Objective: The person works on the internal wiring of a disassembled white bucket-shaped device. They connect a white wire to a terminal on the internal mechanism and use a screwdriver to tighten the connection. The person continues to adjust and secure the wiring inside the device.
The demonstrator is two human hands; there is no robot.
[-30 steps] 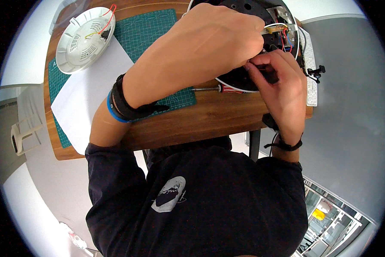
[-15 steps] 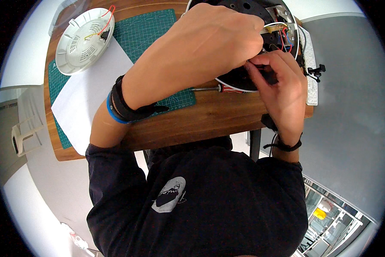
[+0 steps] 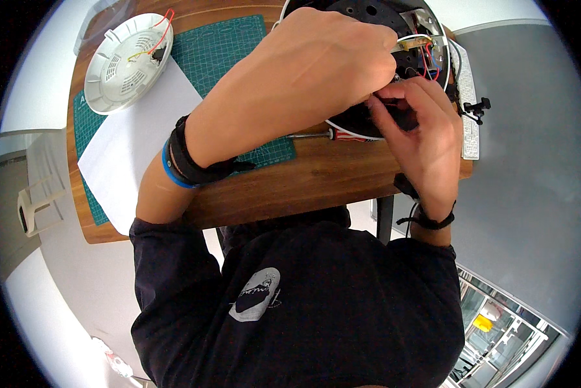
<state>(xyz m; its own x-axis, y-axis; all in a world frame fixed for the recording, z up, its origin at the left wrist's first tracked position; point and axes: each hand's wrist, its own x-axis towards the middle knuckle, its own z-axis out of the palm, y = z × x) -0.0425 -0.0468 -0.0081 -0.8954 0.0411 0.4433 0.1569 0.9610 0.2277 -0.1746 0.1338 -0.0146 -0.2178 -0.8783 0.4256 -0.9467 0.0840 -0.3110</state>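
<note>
A round black housing (image 3: 371, 10) with a white rim lies at the far right of the table, its inside exposed. Red and blue wires (image 3: 426, 63) and metal parts show within it. My left hand (image 3: 352, 55) reaches across it, fingers curled closed, its back hiding the fingertips. Close beside it, my right hand (image 3: 429, 116) pinches thumb and finger together over the housing. What either hand holds is too small or hidden to make out. A screwdriver (image 3: 350, 136) with a red handle lies at the housing's near edge, its shaft pointing left.
A white slotted cover (image 3: 96, 87) with red and yellow wires rests at the far left. White paper (image 3: 119, 152) lies on the green cutting mat (image 3: 222, 45). A white keyboard (image 3: 471, 139) and a small black clamp-like piece (image 3: 477, 108) sit at the table's right edge.
My right thumb and fingertips have shifted very slightly left. My left hand stays almost still, and the housing has not visibly moved.
</note>
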